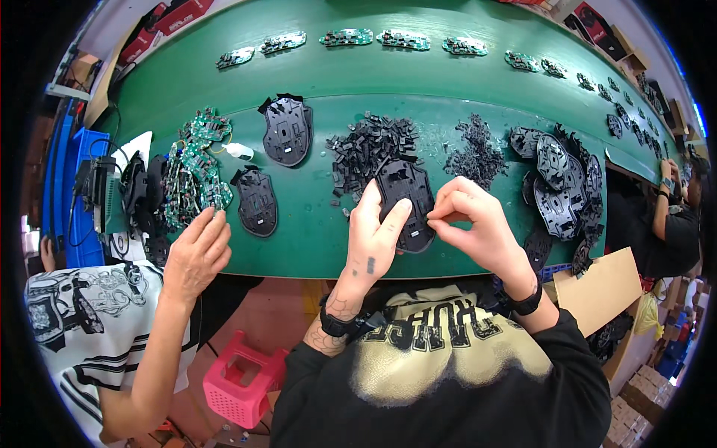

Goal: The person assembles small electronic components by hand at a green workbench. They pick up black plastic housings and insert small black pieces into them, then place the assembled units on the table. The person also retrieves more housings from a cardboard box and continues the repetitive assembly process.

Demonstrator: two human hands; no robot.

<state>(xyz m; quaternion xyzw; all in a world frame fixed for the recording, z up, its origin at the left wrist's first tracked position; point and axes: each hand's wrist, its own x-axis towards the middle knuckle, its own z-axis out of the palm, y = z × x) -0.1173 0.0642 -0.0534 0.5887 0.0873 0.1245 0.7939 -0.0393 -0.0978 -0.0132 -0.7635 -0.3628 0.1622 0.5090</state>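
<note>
My left hand [373, 237] grips a black plastic mouse base shell [407, 196], its thumb lying across the inner face and its fingers behind. At the shell's right edge, my right hand [472, 224] has thumb and index finger pinched together. Whatever sits between those fingertips is too small to make out. Just behind the shell spreads a heap of small black plastic pieces [366, 145]. A second pile of even finer black parts [478, 149] lies beyond my right hand. Two more mouse shells [287, 133] rest on the green table to the left.
Black shells [556, 183] are stacked at the right. On the left, a co-worker's hand [198, 254] is near a heap of green circuit boards [200, 168] and a white bottle [239, 151]. Several boards [403, 39] line the far green surface. A pink stool [243, 381] stands below.
</note>
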